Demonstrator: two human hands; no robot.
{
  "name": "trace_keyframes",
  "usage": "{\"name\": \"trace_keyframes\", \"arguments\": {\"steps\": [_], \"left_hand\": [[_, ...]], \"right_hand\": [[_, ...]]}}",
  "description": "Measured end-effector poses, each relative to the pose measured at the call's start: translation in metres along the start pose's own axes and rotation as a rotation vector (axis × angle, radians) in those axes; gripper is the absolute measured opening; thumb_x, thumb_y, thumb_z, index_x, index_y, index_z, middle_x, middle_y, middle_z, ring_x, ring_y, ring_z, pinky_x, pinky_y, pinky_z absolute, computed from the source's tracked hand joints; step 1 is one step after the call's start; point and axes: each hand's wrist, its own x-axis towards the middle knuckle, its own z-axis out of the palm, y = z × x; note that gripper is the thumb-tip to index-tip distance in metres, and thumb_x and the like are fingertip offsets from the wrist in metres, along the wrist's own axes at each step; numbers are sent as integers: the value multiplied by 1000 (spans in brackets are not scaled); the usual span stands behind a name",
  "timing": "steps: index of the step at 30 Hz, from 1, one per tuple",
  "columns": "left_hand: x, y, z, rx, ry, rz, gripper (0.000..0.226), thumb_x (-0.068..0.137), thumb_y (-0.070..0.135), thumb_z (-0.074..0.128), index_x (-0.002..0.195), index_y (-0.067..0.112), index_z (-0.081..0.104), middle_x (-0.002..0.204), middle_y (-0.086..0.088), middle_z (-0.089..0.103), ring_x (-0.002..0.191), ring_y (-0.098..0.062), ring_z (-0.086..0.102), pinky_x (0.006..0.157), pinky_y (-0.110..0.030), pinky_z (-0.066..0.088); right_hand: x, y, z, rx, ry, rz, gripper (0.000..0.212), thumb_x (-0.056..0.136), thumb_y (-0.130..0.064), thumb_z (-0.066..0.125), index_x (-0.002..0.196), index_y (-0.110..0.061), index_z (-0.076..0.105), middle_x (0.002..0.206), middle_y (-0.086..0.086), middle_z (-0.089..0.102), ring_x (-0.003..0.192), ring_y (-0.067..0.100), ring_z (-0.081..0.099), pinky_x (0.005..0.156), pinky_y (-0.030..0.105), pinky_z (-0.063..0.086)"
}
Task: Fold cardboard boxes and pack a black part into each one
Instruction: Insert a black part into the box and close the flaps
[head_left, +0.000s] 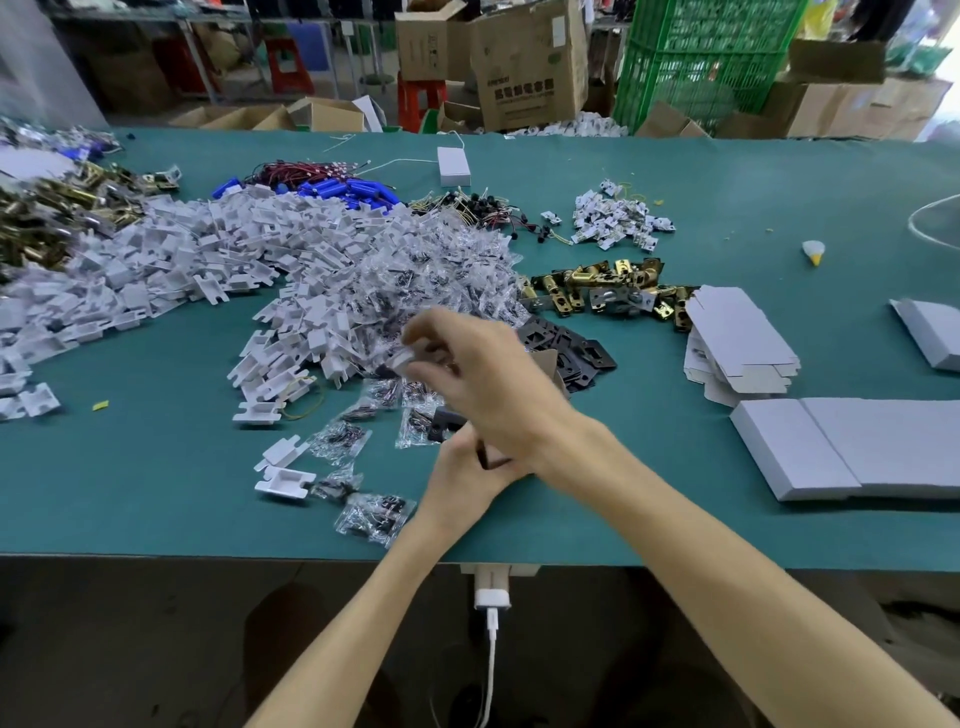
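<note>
Black part (445, 422) in left hand (467, 480) mostly hidden beneath right hand (488, 387).

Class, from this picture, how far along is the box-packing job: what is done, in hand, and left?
Done: white boxes lie at the right; whether they are packed cannot be told. In hand: the left hand grips a black part; the right hand pinches a small pale item, blurred. Left: flat box blanks and a heap of black plates wait unused.
</note>
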Motion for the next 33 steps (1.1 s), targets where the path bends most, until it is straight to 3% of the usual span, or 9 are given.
{"name": "trace_keyframes", "arguments": {"steps": [4, 9, 15, 22, 29, 33], "left_hand": [[2, 1, 2, -46, -8, 41, 39, 84, 20, 88, 115, 31, 67, 104, 18, 75, 99, -3, 70, 81, -17, 54], [2, 4, 3, -138, 20, -31, 41, 85, 24, 86, 117, 36, 62, 106, 18, 75, 102, -3, 70, 82, -17, 55], [2, 10, 1, -199, 0, -70, 47, 83, 41, 83, 123, 35, 59, 110, 19, 75, 102, -4, 72, 80, -21, 58], [-2, 12, -1, -260, -25, -59, 49, 82, 32, 85, 125, 28, 61, 112, 12, 76, 104, -9, 73, 81, -23, 59], [-3, 12, -1, -274, -46, -35, 56, 80, 28, 86, 130, 26, 61, 115, 4, 75, 108, -15, 72, 85, -28, 59], [-3, 13, -1, -257, -56, -36, 52, 82, 24, 86, 128, 27, 62, 113, 4, 75, 106, -15, 72, 84, -28, 60]], "right_hand": [[-19, 7, -43, -34, 61, -12, 19, 91, -12, 75, 110, -12, 72, 100, -6, 64, 84, -1, 60, 78, 9, 44], [-28, 31, -78, -223, -38, 98, 22, 90, -15, 77, 112, -18, 74, 97, -6, 61, 84, 4, 58, 81, 20, 45], [-22, 44, -80, -273, -71, 188, 30, 90, -17, 78, 113, -14, 59, 96, -4, 67, 86, 15, 64, 83, 41, 54], [-18, 47, -70, -407, -176, 231, 22, 91, -14, 76, 110, -13, 64, 104, 0, 68, 95, 19, 62, 86, 44, 54], [-22, 47, -66, -542, -257, 203, 13, 94, -18, 71, 104, -11, 68, 108, 3, 56, 108, 21, 48, 91, 41, 47], [-27, 48, -66, -660, -296, 146, 14, 99, -19, 63, 104, -15, 75, 108, 0, 64, 107, 22, 49, 92, 35, 44]]}}
